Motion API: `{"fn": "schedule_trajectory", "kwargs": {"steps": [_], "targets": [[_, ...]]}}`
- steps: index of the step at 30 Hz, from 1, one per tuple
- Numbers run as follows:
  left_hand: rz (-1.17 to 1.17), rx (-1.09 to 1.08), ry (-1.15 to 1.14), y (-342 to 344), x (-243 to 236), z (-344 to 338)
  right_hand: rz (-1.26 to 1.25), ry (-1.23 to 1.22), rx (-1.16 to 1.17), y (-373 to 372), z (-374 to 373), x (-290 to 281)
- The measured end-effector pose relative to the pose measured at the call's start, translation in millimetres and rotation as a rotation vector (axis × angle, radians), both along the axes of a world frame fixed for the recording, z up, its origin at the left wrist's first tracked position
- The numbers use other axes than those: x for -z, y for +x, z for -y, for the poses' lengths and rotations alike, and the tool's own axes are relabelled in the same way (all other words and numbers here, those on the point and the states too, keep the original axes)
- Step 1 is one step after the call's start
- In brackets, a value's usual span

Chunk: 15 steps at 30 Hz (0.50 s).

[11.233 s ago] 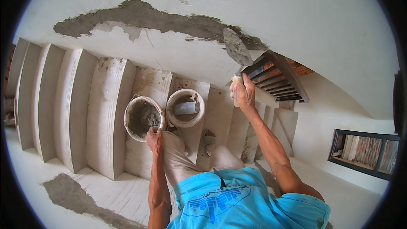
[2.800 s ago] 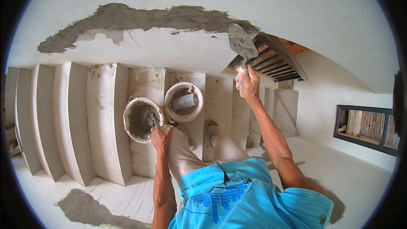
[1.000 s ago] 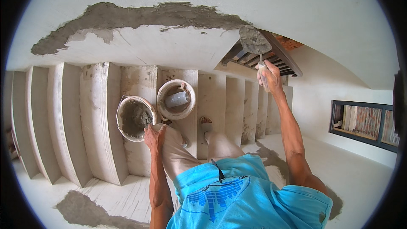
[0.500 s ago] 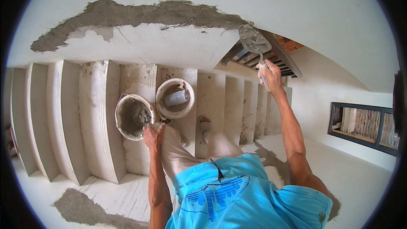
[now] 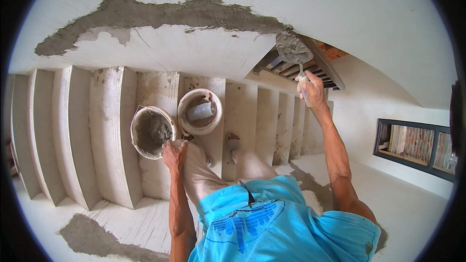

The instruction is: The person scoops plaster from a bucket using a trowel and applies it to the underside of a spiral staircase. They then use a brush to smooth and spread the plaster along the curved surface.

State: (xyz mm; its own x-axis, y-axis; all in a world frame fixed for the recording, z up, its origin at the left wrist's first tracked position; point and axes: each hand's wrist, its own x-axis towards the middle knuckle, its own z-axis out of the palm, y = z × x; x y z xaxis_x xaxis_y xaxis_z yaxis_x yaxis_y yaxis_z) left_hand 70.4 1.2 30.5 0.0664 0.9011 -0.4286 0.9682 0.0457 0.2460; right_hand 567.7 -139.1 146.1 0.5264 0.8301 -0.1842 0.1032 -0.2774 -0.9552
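On a pale, stained staircase (image 5: pixel 107 126), you hold a masonry trowel (image 5: pixel 293 48) in your right hand (image 5: pixel 314 92), fingers wrapped around its light handle, the blade coated in gray mortar. The blade appears at the right end of a rough mortar band (image 5: pixel 160 15) on the far white wall (image 5: pixel 378 24), in front of a dark slatted railing (image 5: pixel 327 64); whether it touches the wall cannot be told. Your left hand (image 5: pixel 174 156) is closed on the near right rim of a mortar bucket (image 5: pixel 134 138), wet gray mix (image 5: pixel 153 130) inside. Just beside it, to the right, a second bucket (image 5: pixel 220 116) holds a translucent plastic container (image 5: pixel 201 111) lying on its side. At right is a dark-framed window (image 5: pixel 412 143).
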Motion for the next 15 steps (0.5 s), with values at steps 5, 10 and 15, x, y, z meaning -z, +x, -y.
{"fn": "schedule_trajectory", "kwargs": {"steps": [5,10,15], "targets": [[0.007,-0.012,-0.054,4,-7,-4,0.005,0.02,0.053,6,-10,-11],[-0.021,-0.009,-0.04,2,-2,-3,-0.067,-0.072,-0.018,8,-8,-4],[-0.01,-0.011,-0.064,1,-2,-4,-0.076,-0.093,-0.03,1,3,3]]}}
